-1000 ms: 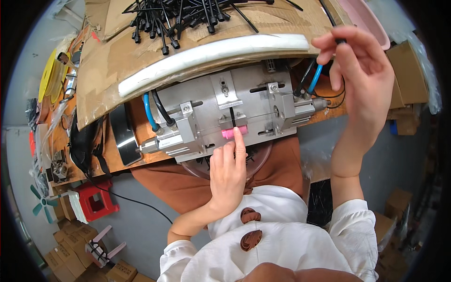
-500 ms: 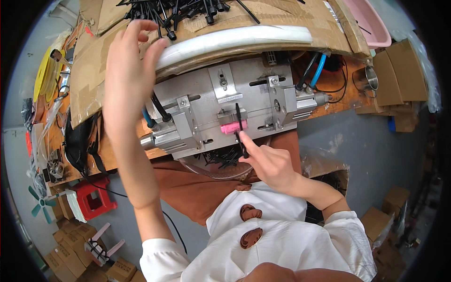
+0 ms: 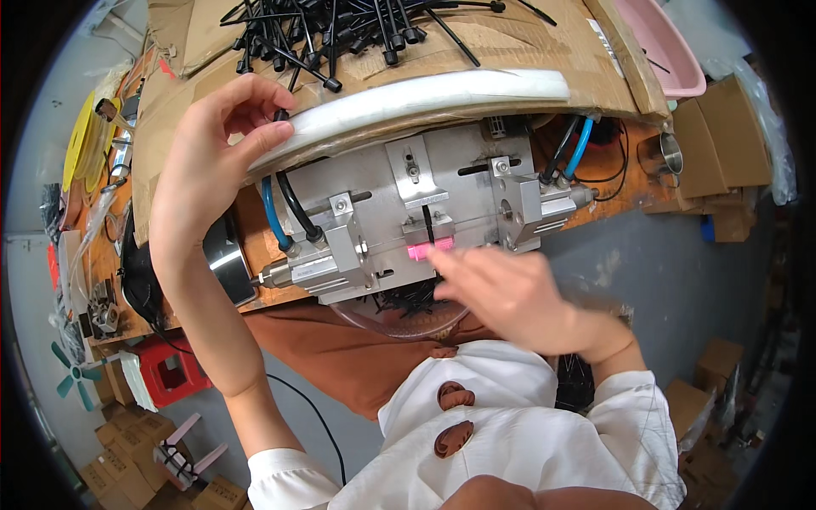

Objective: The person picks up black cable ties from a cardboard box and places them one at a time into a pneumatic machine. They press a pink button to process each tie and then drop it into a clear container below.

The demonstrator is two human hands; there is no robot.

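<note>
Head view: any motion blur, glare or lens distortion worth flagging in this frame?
Head view: the right hand is smeared by motion blur at the fingers, while the left hand is sharp. The fisheye bends the white foam strip and cardboard edges. Mild glare sits on the metal fixture; the corners are black vignette.

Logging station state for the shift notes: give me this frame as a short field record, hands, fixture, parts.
left hand: raised to the white foam strip, fingertips pinching the end of a black cable tie
right hand: at the front of the metal fixture, fingers blurred, by the pink block
in fixture: one black tie standing in the centre slot above the pink block
parts supply: pile of black ties on cardboard
below fixture: clear bowl holding black pieces
</note>
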